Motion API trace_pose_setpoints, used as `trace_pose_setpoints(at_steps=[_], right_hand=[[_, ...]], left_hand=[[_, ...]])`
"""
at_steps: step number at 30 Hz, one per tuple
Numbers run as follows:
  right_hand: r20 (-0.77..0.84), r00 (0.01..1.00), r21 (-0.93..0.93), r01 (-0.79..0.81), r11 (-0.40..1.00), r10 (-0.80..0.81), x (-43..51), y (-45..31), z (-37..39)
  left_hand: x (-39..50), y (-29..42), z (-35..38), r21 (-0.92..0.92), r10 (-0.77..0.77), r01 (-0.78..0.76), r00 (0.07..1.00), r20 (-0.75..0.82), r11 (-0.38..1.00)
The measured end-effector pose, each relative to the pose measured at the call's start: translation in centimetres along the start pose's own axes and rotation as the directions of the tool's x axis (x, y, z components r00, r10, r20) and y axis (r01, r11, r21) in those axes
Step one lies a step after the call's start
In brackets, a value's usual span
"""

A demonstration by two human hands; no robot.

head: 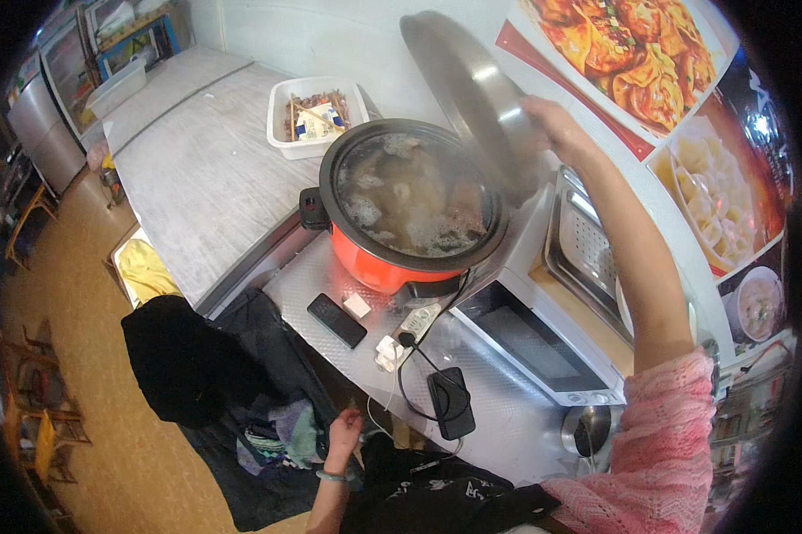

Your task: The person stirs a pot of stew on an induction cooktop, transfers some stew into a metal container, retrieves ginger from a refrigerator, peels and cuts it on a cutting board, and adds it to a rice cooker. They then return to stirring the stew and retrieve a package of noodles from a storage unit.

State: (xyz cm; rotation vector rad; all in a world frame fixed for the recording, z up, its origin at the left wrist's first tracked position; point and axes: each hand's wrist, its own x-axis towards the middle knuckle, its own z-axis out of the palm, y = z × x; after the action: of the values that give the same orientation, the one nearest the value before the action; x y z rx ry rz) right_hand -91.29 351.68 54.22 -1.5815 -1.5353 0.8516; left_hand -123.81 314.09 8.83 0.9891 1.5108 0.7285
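Note:
My right hand (554, 127) grips a metal lid (471, 93) by its outer side and holds it tilted, nearly on edge, above the right of the pot. Below it is an orange-red electric cooking pot (374, 260) with a black rim and side handle. Cloudy, foaming broth (401, 193) steams inside, with a reddish-brown piece (464, 203) at the right that looks like meat. Low in the view, my left hand (345, 430) is loosely curled near my body, with nothing visible in it. A bracelet circles that wrist.
A white tub (284, 137) holds dried-looking ingredients and a packet. Before the pot lie a phone (337, 320), a power strip (418, 322) with cables, and a black device (451, 404). A microwave oven (534, 347) stands right, bearing metal trays (588, 233). Dark clothing (187, 360) hangs left.

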Motion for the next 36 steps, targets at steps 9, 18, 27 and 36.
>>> trace_pose_setpoints(at_steps=[9, 18, 27, 36], right_hand=[[-0.039, 0.949, -0.696, 0.198, 0.69, -0.312, -2.2, 4.7, 9.8], [-0.001, 0.934, -0.764, 0.23, 0.602, -0.358, -2.5, 7.4, 14.2], [-0.011, 0.929, -0.819, 0.204, 0.536, -0.37, -3.2, 7.7, 14.1], [0.185, 0.906, -0.725, 0.387, 0.57, -0.38, 1.9, 12.2, 12.2]], left_hand=[[0.9, -0.4, 0.1, 0.069, 0.057, -0.055, 0.998, -0.033, 0.996], [-1.7, -5.3, -3.4, 0.078, -0.074, 0.085, 0.988, -0.139, 0.993], [-15.1, -8.1, -5.5, 0.021, -0.204, 0.233, 0.888, -0.412, 0.972], [-38.2, -19.5, 1.0, -0.217, -0.502, 0.501, 0.549, -0.669, 0.838]])
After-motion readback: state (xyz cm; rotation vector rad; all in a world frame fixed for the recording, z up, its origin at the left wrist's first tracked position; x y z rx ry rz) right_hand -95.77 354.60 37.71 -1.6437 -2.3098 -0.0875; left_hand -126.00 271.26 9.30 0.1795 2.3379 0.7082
